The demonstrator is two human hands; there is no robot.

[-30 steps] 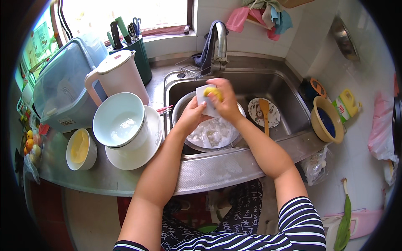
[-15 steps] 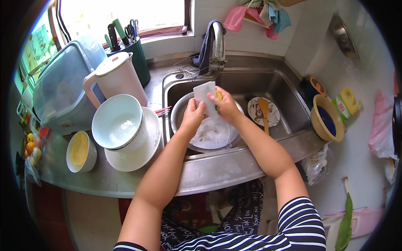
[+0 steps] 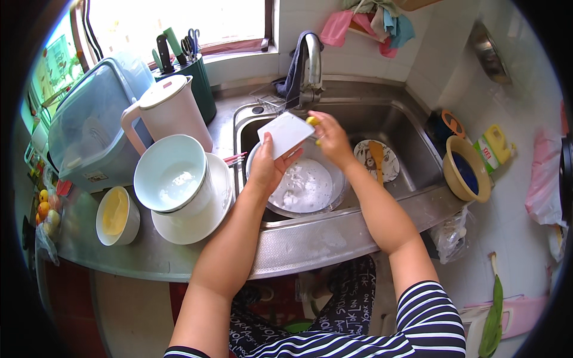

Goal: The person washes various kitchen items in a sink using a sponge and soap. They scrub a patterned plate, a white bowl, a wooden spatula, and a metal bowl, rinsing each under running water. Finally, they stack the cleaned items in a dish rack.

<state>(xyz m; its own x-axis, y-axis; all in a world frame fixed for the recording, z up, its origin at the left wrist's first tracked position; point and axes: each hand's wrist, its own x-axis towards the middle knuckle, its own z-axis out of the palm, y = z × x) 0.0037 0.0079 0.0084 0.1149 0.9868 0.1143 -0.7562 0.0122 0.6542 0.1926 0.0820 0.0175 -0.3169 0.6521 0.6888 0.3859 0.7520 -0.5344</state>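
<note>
My left hand grips a flat white rectangular piece, thumb on its face and fingers beneath. It looks like a small lid or shallow dish; I cannot tell which. My right hand is closed on a yellow scrubbing sponge, which is at the piece's right edge and mostly hidden by the fingers. Both hands are above a round basin of foamy water, standing in the left part of the steel sink. Right of it in the sink lies a patterned plate with a wooden spatula across it.
Left of the sink are stacked bowls on a white plate, a bowl with yellow inside, and a pink kettle. The faucet rises behind the basin. A beige basin stands at right.
The white piece has tilted from upright to slanting, its face turned up. My right hand has shifted slightly right and up with the sponge, and my left hand has opened out beneath the piece.
</note>
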